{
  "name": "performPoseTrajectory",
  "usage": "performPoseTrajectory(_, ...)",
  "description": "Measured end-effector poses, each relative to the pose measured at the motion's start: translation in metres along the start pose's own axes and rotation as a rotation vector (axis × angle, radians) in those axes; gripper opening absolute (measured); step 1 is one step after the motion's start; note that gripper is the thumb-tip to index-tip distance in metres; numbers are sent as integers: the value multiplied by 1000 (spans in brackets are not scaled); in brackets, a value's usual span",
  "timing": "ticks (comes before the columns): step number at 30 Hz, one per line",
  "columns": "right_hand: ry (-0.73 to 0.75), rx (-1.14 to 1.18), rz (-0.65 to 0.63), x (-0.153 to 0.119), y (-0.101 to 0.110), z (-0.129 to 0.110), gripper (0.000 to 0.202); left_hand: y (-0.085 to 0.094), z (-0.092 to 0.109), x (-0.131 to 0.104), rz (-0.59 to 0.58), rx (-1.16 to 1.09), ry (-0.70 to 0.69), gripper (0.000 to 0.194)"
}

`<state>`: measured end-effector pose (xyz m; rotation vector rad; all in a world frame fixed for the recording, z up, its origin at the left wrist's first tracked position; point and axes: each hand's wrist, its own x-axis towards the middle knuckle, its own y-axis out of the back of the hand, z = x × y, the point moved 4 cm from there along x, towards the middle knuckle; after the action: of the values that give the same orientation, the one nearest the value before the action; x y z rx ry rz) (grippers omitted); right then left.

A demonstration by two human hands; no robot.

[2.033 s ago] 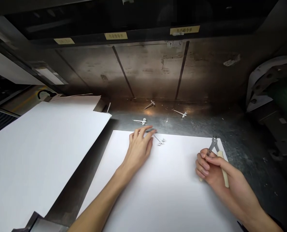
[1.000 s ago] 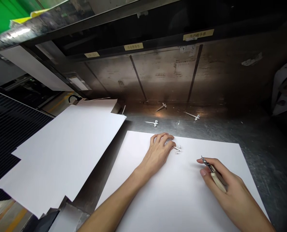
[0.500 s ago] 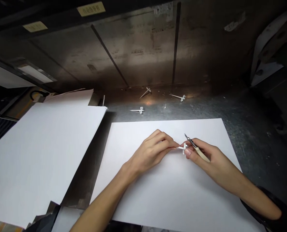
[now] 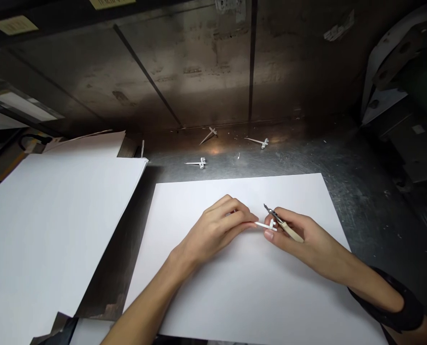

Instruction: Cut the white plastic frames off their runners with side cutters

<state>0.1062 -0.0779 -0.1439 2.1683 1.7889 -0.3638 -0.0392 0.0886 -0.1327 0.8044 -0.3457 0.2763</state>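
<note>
My left hand (image 4: pixel 224 224) is closed in a pinch on the thin shaft of a small white plastic part (image 4: pixel 271 224). The part's cross-shaped end points right, towards my right hand. My right hand (image 4: pixel 299 235) holds small metal-tipped nippers (image 4: pixel 289 231) with a cream handle, tip pointing up and left. Its thumb and forefinger are close around the part's cross-shaped end; whether they touch it I cannot tell. Both hands are above a white sheet (image 4: pixel 235 297).
Three similar white parts, one of them a cross-ended piece (image 4: pixel 201 163), lie on the metal bench (image 4: pixel 292 158) behind the sheet, among tiny scraps. A large white board (image 4: pixel 69 215) stands at left. A metal wall (image 4: pixel 206 72) closes off the back.
The white part has turned in my fingers, so its cross-shaped end shows from another side. My right thumb has come slightly away from it. The whole view has shifted a little.
</note>
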Motion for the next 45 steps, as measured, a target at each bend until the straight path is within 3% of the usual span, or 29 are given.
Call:
performPoseTrajectory(4, 27, 9, 59, 1, 3, -1, 29, 3, -5, 0, 4, -55, 96, 15)
performPoseTrajectory(12, 87, -11, 271, -2, 11, -3, 28, 7, -16, -1, 213, -342, 502, 10)
performPoseTrajectory(19, 117, 3, 306, -2, 16, 0, 29, -1, -27, -2, 351, -827, 737, 27)
performPoseTrajectory(24, 112, -3, 303, -7, 12, -5, 23, -2, -23, 5, 353, -1163, 785, 35)
performPoseTrajectory(28, 166, -84, 338, -10, 9, -8, 17, -4, -20, 4, 352, -1283, 792, 37)
performPoseTrajectory(33, 237, -119, 267, -10, 5, -7, 11, -7, -18, 3, 350, -1379, 770, 38)
performPoseTrajectory(40, 228, -76, 214, -9, 6, -3, 15, -5, -11, 7, 335, -1444, 762, 39)
performPoseTrajectory(45, 243, 61, 234, -7, 9, 2, 19, -11, -14, 1, 292, -1244, 763, 31)
